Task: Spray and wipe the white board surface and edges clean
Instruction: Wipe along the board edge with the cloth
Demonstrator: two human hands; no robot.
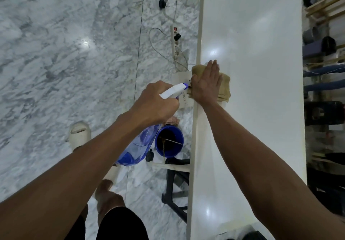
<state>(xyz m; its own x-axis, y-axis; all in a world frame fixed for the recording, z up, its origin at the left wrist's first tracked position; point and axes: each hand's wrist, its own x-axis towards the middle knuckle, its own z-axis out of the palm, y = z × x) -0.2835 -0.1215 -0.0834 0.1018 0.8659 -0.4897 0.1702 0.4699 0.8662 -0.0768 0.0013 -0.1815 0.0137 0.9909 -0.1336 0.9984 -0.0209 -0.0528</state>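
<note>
Tan cloth (223, 85), folded into a pad, lies under the right hand (206, 84), whose fingers are straight and pressed flat on it, the fingertips reaching just past its far end onto the white board (252, 71). The cloth sits at the board's left edge, with one corner hanging slightly over that edge. Just left of it, the left hand (158, 103) curls around the neck of a spray bottle (138, 146), fingers wrapped at the trigger; the white and blue spray head (173, 90) points toward the cloth and nearly touches the right hand's thumb side. The bottle's clear blue body hangs below the left wrist, off the board and above the floor. The board runs as a long glossy strip from near to far, with ceiling lights reflected on it. Beneath its left edge a blue bucket (169, 140) stands on the marble floor (65, 53), with dark contents inside and thin sticks across it. Farther along the floor lies a white power strip (175, 39) with thin cables looped beside it. A pale sandal (80, 135) shows on one foot at the lower left. To the right of the board, dark cluttered items and wooden slats (324, 4) fill the frame's edge.
</note>
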